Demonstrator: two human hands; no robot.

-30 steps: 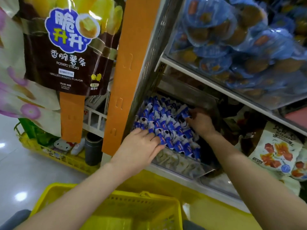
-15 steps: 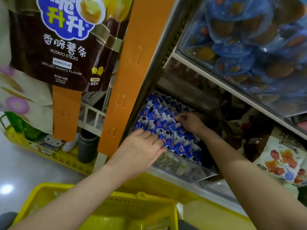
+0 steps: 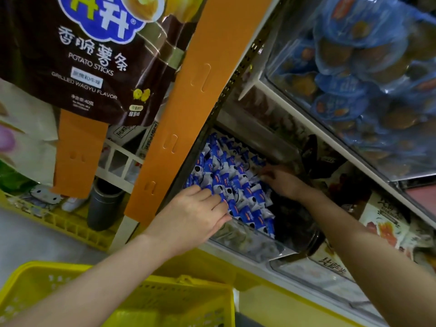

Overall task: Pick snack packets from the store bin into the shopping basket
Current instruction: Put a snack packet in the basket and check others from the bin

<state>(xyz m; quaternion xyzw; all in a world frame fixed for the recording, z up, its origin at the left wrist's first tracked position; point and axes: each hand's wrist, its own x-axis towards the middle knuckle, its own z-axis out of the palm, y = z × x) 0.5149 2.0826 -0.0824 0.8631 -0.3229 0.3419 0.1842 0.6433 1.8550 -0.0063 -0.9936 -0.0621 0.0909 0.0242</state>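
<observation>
Edges: the clear front wall of the bin (image 3: 247,241) runs just under the left fingers; an orange post (image 3: 188,114) stands close on their left.
Count: one bin; one basket (image 3: 179,300) below both wrists; packets (image 3: 231,182) heaped, too many to count.
Left hand (image 3: 195,213): fingers nearly straight and close together, tips resting on packets.
Right hand (image 3: 280,180): fingers among packets farther in; grip cannot be told.

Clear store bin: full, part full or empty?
At least part full. Blue-and-white snack packets are heaped in the clear bin up to its front wall; its right end is too dark to tell.
</observation>
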